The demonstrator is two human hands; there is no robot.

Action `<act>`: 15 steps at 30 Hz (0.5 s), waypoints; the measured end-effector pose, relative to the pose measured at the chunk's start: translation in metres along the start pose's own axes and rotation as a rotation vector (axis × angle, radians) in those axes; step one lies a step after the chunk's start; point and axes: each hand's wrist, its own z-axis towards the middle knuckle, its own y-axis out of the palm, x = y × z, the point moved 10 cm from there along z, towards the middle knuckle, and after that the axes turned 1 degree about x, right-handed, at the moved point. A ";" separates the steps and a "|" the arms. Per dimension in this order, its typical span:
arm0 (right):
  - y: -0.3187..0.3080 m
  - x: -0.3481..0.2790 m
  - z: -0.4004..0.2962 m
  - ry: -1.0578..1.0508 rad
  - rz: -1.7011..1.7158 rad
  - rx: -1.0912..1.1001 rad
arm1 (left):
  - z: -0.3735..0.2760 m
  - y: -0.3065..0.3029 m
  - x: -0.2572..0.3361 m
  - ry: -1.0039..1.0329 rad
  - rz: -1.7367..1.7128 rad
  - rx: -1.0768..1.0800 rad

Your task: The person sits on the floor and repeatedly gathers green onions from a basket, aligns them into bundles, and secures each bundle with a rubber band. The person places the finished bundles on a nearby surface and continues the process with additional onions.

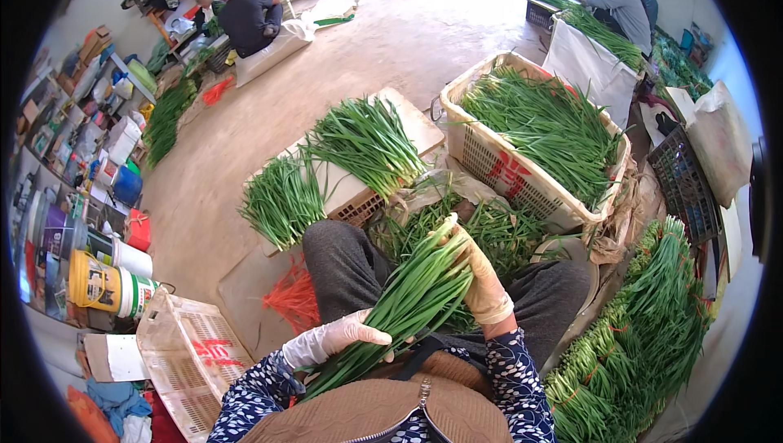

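A thick bunch of garlic chives (407, 296) lies slantwise across my lap, its pale stem ends up and to the right. My left hand (348, 333), in a white glove, grips it around the leafy lower part. At the stem end, my right hand (480, 271) in a cream glove has its fingers closed on the stalks. Beyond my knees, two piles of chives, the nearer left one (286, 198) and a larger one (367, 143), rest on a pale board (407, 119). Loose leaves and trimmings (501, 235) lie below the board, between my legs.
A white plastic crate (514, 180) full of chives stands ahead right. Tied chive bundles (624, 327) are stacked at my right. Red strands (296, 293) lie by my left knee, near an empty crate (196, 351). Co-workers sit farther off, one left (248, 18), others right (621, 8).
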 end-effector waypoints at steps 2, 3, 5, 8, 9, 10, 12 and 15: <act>-0.012 -0.013 -0.006 -0.028 -0.115 0.089 | 0.003 -0.004 0.000 0.035 0.027 0.019; -0.017 -0.020 -0.009 -0.039 -0.170 0.135 | 0.006 -0.009 0.001 0.063 0.056 0.032; -0.026 -0.034 -0.011 -0.084 -0.426 0.193 | 0.007 -0.013 0.003 0.100 0.081 0.044; -0.028 -0.030 -0.008 -0.040 -0.551 0.147 | 0.005 -0.014 0.005 0.100 0.103 0.065; -0.025 -0.028 -0.006 -0.031 -0.624 0.135 | 0.005 -0.014 0.006 0.097 0.114 0.072; -0.020 -0.028 -0.004 -0.024 -0.722 0.149 | 0.004 -0.013 0.006 0.094 0.124 0.080; -0.026 -0.019 0.001 -0.009 -0.698 0.171 | 0.002 -0.017 0.005 0.077 0.132 0.104; -0.029 -0.017 -0.002 -0.014 -0.675 0.164 | 0.000 -0.030 0.000 0.063 0.126 0.140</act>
